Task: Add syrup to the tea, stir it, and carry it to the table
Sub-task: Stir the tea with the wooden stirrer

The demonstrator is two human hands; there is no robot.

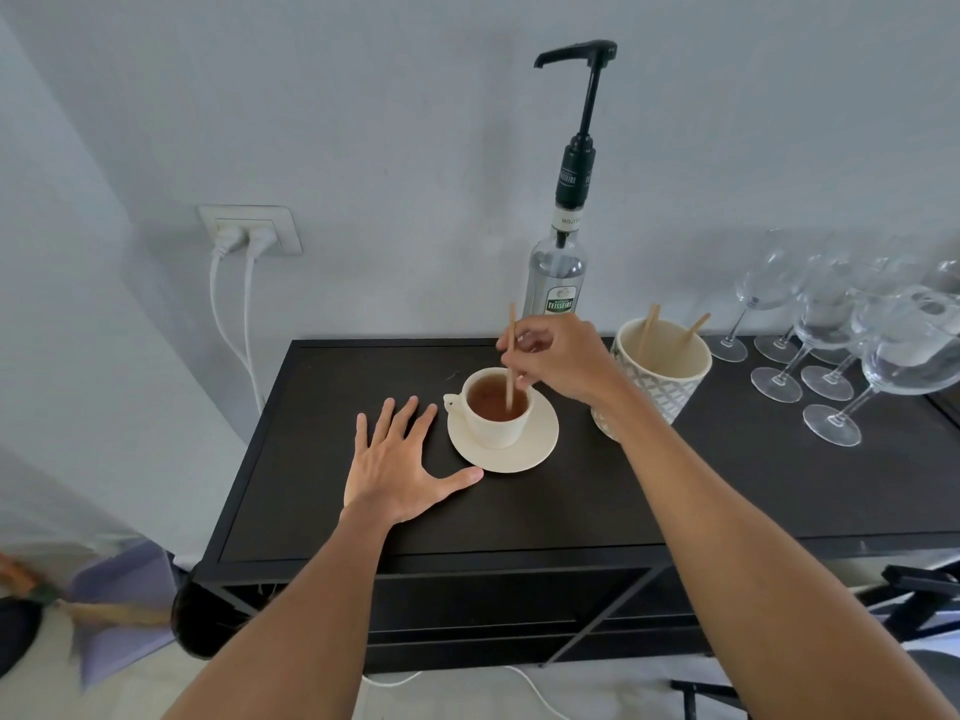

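Observation:
A cream cup of brown tea (496, 405) stands on a cream saucer (524, 457) on a black cabinet top (545, 506). My right hand (563, 358) pinches a wooden stir stick (510, 356) whose lower end is dipped in the tea. My left hand (400, 459) lies flat on the cabinet top just left of the saucer, fingers spread, thumb tip touching the saucer's rim. A clear syrup bottle (558, 272) with a tall black pump stands behind the cup against the wall.
A patterned mug (662, 379) holding two more wooden sticks stands right of the cup. Several upright wine glasses (852, 350) crowd the right end. A wall socket (249, 231) with two white cables is at the left. The cabinet's front edge is near me.

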